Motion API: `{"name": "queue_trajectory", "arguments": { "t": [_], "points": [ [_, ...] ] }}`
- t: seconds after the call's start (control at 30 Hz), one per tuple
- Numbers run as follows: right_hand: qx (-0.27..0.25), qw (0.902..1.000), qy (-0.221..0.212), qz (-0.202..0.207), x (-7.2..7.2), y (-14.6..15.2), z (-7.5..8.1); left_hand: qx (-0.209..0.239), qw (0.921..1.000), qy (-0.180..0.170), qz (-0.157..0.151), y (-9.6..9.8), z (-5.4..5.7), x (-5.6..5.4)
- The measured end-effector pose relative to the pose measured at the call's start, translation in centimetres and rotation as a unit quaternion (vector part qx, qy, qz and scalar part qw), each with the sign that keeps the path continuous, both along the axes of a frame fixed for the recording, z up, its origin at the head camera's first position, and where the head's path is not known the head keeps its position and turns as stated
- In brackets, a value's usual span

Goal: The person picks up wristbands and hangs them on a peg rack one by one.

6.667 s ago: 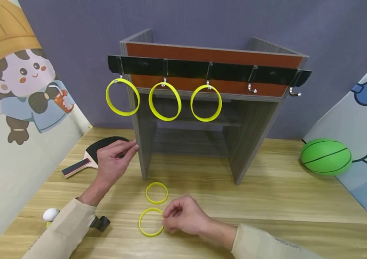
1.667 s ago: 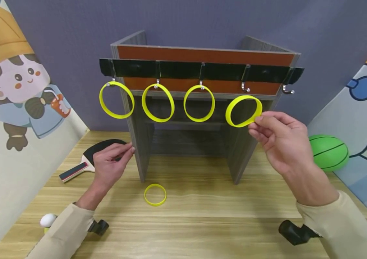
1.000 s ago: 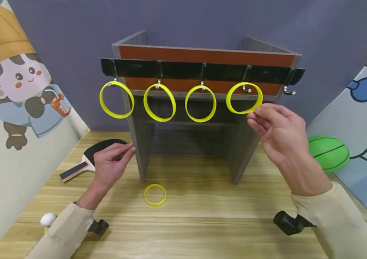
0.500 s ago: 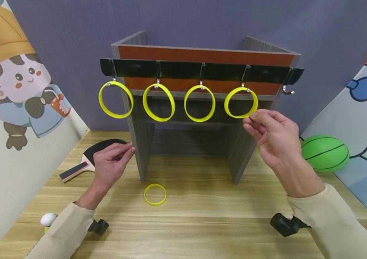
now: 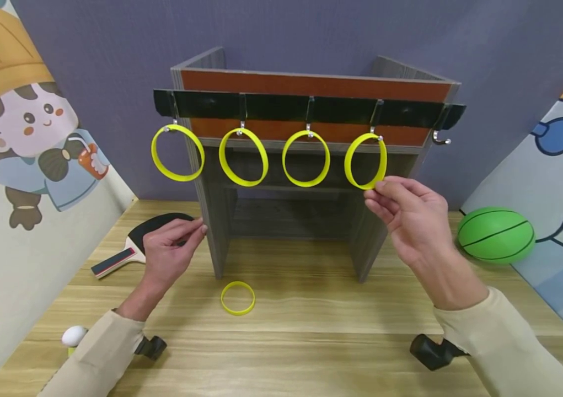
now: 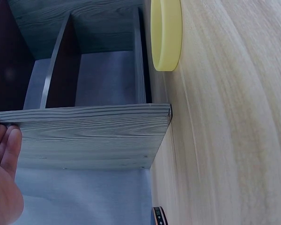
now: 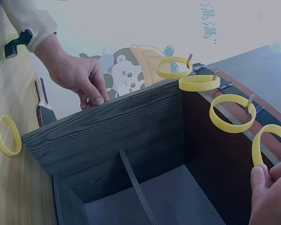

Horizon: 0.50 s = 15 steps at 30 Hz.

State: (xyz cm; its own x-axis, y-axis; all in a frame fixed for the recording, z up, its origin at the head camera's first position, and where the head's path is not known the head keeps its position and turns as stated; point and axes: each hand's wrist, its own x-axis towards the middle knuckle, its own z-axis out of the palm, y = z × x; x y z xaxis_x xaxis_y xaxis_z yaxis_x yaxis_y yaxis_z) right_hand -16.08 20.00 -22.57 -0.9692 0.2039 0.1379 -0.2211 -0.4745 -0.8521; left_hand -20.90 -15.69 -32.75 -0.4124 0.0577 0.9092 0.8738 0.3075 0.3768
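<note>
The right hand [image 5: 420,226] pinches the lower right rim of a yellow wristband [image 5: 348,168] between thumb and fingertips. The band's top loops over the fourth hook [image 5: 373,131] of the black hook rail [image 5: 281,107]. Three more yellow wristbands hang on the hooks to its left, the leftmost being a wide loop [image 5: 178,177]. At the grey wooden shelf unit's left side panel [image 5: 212,231], the left hand [image 5: 169,248] grips the front edge with curled fingers and thumb. Another yellow wristband [image 5: 237,313] lies on the table before the unit.
The fifth hook [image 5: 441,141], at the rail's right end, is bare. A table tennis paddle [image 5: 114,261] lies behind the left hand, and a white ball [image 5: 74,336] sits by the left sleeve. A green ball [image 5: 497,235] rests at the right wall.
The right hand picked up a wristband from the table, raised it to the fourth hook and looped it over. It then lowered slightly, still pinching the band. The left hand stayed at the panel.
</note>
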Motion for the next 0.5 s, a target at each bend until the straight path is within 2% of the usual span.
{"name": "queue_trajectory", "arguments": {
  "t": [0.5],
  "points": [
    [-0.002,1.0,0.001,0.009,0.07,-0.01,-0.82,0.0,1.0,0.006,0.003,-0.01,0.09,0.02]
  ]
}}
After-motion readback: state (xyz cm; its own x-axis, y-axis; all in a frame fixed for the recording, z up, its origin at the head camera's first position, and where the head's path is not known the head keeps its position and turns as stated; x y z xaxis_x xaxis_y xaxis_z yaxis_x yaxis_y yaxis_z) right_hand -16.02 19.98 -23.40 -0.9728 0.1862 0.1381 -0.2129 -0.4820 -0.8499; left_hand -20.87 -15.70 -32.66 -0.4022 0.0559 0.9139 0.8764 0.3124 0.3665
